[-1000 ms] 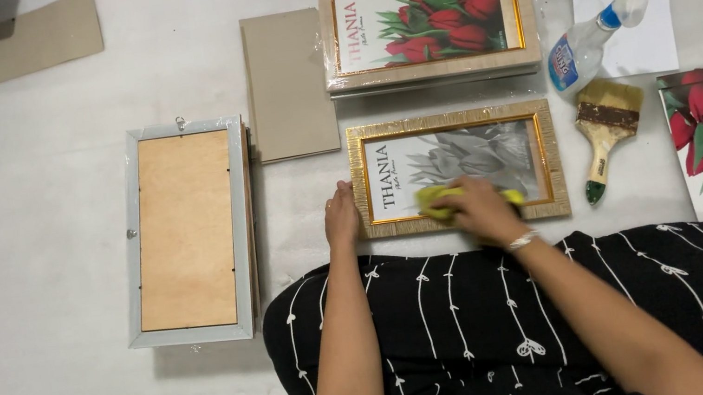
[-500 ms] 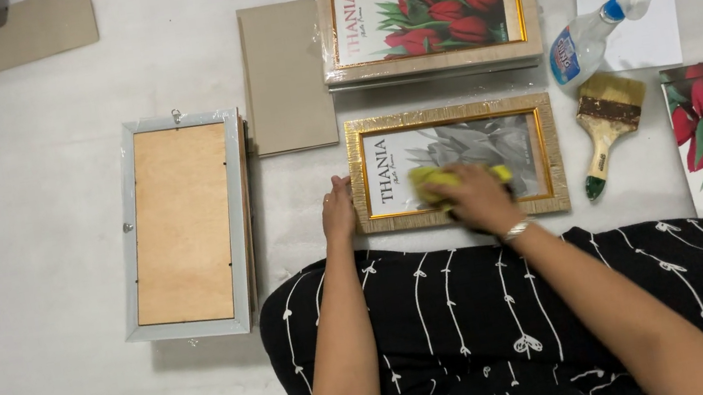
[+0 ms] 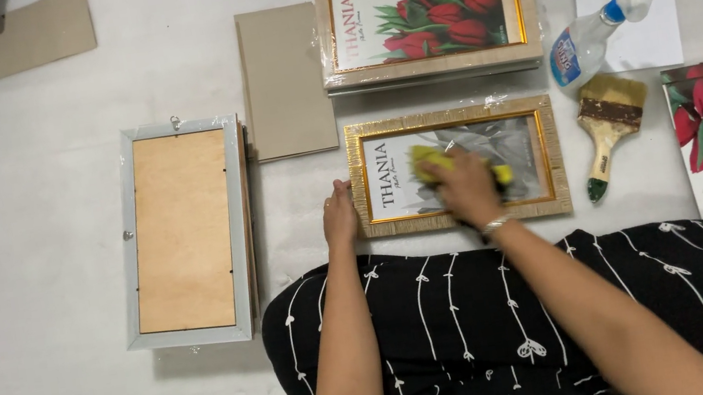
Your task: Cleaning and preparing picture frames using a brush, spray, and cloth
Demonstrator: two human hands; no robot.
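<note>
nearby, brush and spray bottle flank the gold frame; right hand clamps a yellow cloth, left hand flat on the frame's edge.

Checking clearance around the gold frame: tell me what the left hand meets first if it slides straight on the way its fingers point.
The left hand points up the floor; the grey board probably comes first, past the gold frame.

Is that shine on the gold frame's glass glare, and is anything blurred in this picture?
Head view: soft, even light, faint shadows; pale glare on the gold frame glass beside the right hand; that hand and its yellow cloth look slightly smeared; the left hand and spray bottle are sharp.
</note>
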